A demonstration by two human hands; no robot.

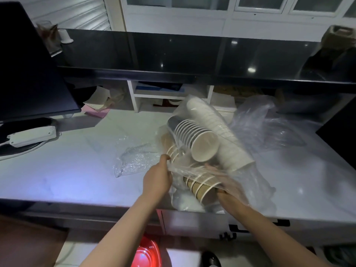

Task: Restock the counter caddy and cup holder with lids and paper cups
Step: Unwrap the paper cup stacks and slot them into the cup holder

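**Head view: both hands at a plastic bag of paper cup stacks on the counter**

Head camera looks down on a pale counter (57,170) under a dark glossy upper ledge (173,54); near the front edge lies a clear plastic bag (192,171) holding several nested stacks of paper cups. A tall white cup stack (217,132) leans from upper left to lower right; a shorter white stack with dark outer walls (194,139) lies just beside it, its open mouth facing the camera; two brown ribbed stacks show, one (171,149) at the left of the bag and one (202,185) at the front, tilted toward the counter edge.

Left hand (157,180) has its fingers curled, pinching the bag's film at the left of the opening; right hand (229,191) lies partly under the film beside the front brown stack, its fingers blurred and veiled, so whether they grip the stack or only the plastic cannot be told.

More crumpled clear plastic (134,155) lies left of the bag, and a second loose sheet (269,122) behind it to the right; a white power strip (30,135) sits at far left below a dark monitor (28,64); a white shelf unit (169,93) stands at the back under the ledge.
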